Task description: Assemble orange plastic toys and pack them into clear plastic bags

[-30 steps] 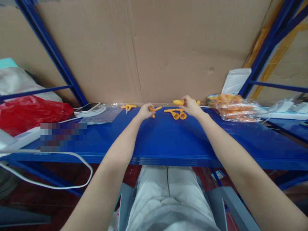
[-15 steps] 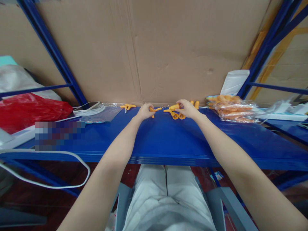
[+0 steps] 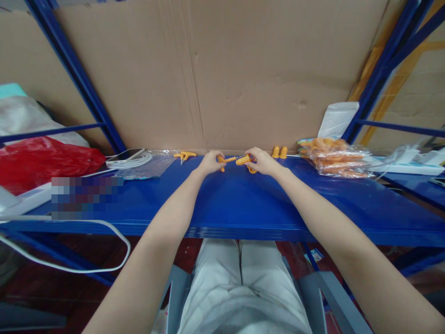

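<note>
Blue metal shelf (image 3: 243,204), cardboard-backed. Left hand (image 3: 210,162) closed on orange plastic T-handled corkscrew (image 3: 225,159); right hand (image 3: 262,162) closed on orange plastic sleeve (image 3: 243,160), tips nearly meeting at far edge. Nearby: two orange caps (image 3: 279,151), spare orange T-piece (image 3: 185,155), bagged orange parts (image 3: 335,157).

The left hand (image 3: 211,162) covers most of an orange T-shaped piece (image 3: 221,161), so its grip end is hidden. The right hand (image 3: 261,161) hides the back of an orange cap (image 3: 243,160) and most of another orange part (image 3: 252,170) under it. How the fine metal link between them joins is too small to tell. A pixelated patch (image 3: 86,197) blots the left of the blue shelf (image 3: 243,204). The white cable (image 3: 69,266) runs off the left edge.
</note>
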A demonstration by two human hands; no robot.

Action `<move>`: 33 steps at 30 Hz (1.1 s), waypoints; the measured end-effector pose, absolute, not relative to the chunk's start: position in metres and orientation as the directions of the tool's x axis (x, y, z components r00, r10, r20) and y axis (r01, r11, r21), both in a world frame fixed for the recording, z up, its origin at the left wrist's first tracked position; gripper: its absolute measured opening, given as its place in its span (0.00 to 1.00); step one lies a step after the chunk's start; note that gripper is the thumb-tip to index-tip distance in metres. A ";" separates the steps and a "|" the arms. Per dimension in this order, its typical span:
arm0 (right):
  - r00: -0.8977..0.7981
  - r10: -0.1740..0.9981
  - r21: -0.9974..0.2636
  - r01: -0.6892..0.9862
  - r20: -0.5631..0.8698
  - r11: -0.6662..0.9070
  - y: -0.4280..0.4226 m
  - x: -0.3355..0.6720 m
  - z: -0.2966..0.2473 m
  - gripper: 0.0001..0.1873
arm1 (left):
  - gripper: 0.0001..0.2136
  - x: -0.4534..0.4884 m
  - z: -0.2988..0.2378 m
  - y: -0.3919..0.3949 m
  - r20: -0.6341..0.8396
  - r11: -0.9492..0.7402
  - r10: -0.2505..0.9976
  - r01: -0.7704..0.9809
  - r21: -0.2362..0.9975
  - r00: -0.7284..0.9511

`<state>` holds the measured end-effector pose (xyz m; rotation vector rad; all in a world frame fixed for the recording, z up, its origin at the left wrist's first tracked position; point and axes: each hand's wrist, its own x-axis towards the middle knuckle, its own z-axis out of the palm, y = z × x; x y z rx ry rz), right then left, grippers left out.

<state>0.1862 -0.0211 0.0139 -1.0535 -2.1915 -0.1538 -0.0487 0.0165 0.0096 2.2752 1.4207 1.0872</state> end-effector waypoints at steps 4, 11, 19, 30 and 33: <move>-0.409 0.654 -0.177 0.748 0.636 0.640 -0.019 0.190 0.015 0.15 | 0.09 -0.047 0.010 0.016 0.468 -0.505 0.847 0.658 0.559 0.252; -0.324 0.662 -0.184 0.795 0.676 0.578 -0.015 0.203 0.016 0.15 | 0.09 -0.051 0.010 0.017 0.459 -0.505 0.848 0.671 0.544 0.265; -0.309 0.642 -0.210 0.771 0.702 0.601 -0.013 0.210 0.017 0.16 | 0.08 -0.056 0.012 0.017 0.440 -0.490 0.858 0.677 0.549 0.264; -0.269 0.638 -0.263 0.746 0.722 0.611 -0.016 0.206 0.019 0.17 | 0.08 -0.060 0.009 0.022 0.457 -0.506 0.849 0.656 0.560 0.264; -0.290 0.648 -0.251 0.752 0.704 0.610 -0.016 0.206 0.020 0.17 | 0.08 -0.060 0.008 0.023 0.459 -0.510 0.846 0.660 0.552 0.269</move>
